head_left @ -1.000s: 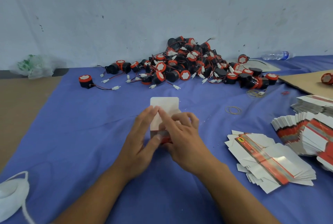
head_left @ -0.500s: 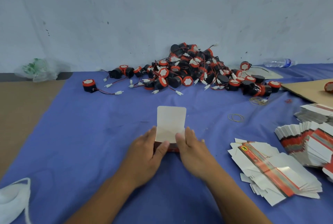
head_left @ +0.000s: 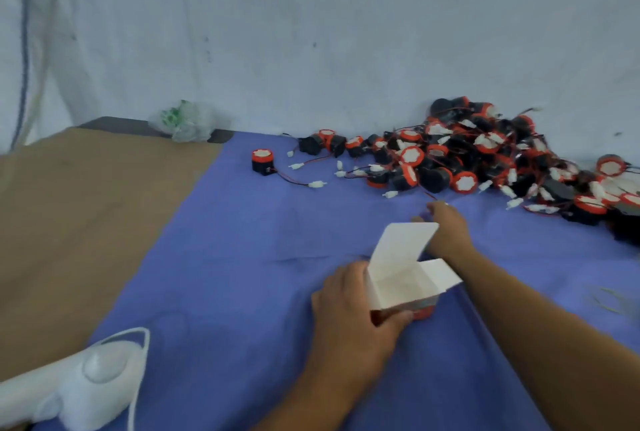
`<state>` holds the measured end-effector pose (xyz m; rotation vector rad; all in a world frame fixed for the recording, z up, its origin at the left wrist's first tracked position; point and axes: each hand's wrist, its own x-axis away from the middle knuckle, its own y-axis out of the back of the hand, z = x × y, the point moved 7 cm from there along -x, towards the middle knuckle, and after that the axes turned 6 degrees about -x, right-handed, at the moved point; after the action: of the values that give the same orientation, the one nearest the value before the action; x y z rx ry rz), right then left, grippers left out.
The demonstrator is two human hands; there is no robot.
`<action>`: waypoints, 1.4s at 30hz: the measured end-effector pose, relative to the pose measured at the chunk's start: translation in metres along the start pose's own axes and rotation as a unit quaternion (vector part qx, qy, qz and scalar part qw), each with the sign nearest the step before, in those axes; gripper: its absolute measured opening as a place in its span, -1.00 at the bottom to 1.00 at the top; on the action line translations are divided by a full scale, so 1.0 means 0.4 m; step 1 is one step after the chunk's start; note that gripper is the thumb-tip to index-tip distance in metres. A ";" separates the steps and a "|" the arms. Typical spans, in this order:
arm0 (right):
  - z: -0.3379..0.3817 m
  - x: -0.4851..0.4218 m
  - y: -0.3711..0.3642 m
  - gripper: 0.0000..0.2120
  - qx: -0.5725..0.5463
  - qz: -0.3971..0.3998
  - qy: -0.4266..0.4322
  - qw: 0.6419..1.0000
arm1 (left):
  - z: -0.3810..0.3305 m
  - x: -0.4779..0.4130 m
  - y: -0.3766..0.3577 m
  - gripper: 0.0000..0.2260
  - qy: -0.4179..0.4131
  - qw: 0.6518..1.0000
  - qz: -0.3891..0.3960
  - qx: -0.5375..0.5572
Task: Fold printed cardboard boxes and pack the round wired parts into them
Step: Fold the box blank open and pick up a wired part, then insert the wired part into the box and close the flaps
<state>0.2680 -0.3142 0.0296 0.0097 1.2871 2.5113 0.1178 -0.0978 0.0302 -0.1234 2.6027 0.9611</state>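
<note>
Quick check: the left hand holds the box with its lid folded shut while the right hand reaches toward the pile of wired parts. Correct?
Not quite. The head view shows the box with its lid standing open. The rest holds: the left hand grips it and the right hand reaches toward the pile of wired parts.

Right hand: left the box and reached out to the near edge of the pile of round wired parts.
Left hand: gripped the box alone.
Box: opened up, lid flap raised, side flap out.
View: swung left.
</note>
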 end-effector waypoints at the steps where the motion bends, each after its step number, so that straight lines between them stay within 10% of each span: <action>1: 0.010 -0.041 -0.018 -0.56 -0.005 -0.016 0.008 1.000 | 0.005 0.000 -0.002 -0.41 0.007 1.000 0.003 -0.002; 7: 0.025 -0.239 -0.077 -0.14 -0.016 -0.078 -0.006 0.997 | 0.045 -0.001 -0.015 -0.46 0.056 0.998 0.009 0.002; 16: 0.039 -0.173 -0.056 -0.44 -0.155 -0.086 0.052 0.983 | 0.056 -0.011 -0.023 -0.47 0.044 0.999 0.029 -0.007; 23: 0.016 0.113 0.052 -0.68 -0.292 0.122 0.084 0.945 | 0.027 -0.008 -0.036 -0.47 -0.010 0.995 0.094 0.015; 33: 0.105 0.426 0.354 -0.51 -0.406 0.083 0.191 0.890 | -0.020 0.015 -0.054 -0.45 -0.075 0.981 0.178 -0.005; 42: 0.086 0.505 0.191 -0.61 0.079 0.082 0.284 0.952 | -0.014 0.013 -0.046 -0.54 -0.027 0.982 0.186 0.022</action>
<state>0.0602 -0.2714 0.0827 -0.6367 1.7610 2.6431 0.1150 -0.1154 0.0211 0.4084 2.6450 1.0066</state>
